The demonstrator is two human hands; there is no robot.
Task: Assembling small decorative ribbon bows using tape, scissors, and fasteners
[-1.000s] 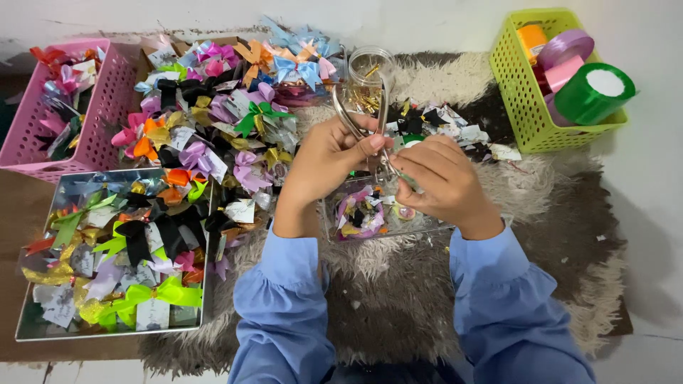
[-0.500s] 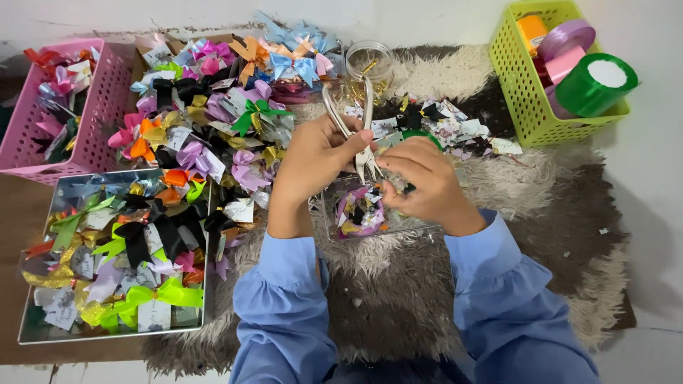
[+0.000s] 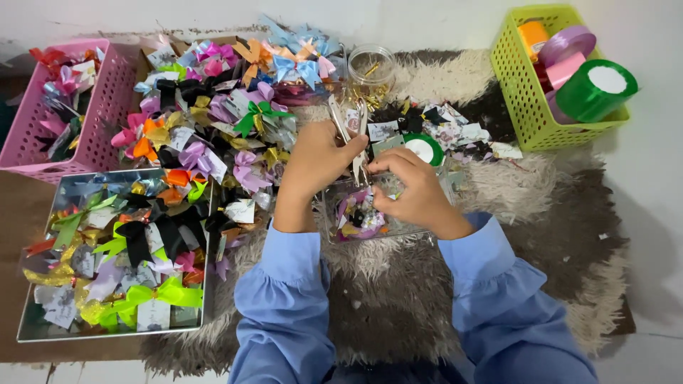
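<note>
Left hand (image 3: 316, 160) closes around my metal pliers (image 3: 353, 131); right hand (image 3: 411, 188) pinches something small I cannot make out, steady over the clear tray (image 3: 370, 220).

Sleeves (image 3: 284, 299) are plain light blue, both of them; the shaggy rug (image 3: 427, 299) is brown-grey with cream patches; the pliers (image 3: 353, 128) are silvery metal; left basket (image 3: 99, 114) is pink, the right basket (image 3: 523, 107) lime green, holding a bright green ribbon roll (image 3: 594, 89) with a white core, a lilac roll (image 3: 565, 44) and an orange one (image 3: 532, 33); the bow pile (image 3: 213, 121) mixes purple, pink, orange, black, green and pale blue; the tray (image 3: 43, 331) is silver, with neon yellow-green, black and gold bows.
</note>
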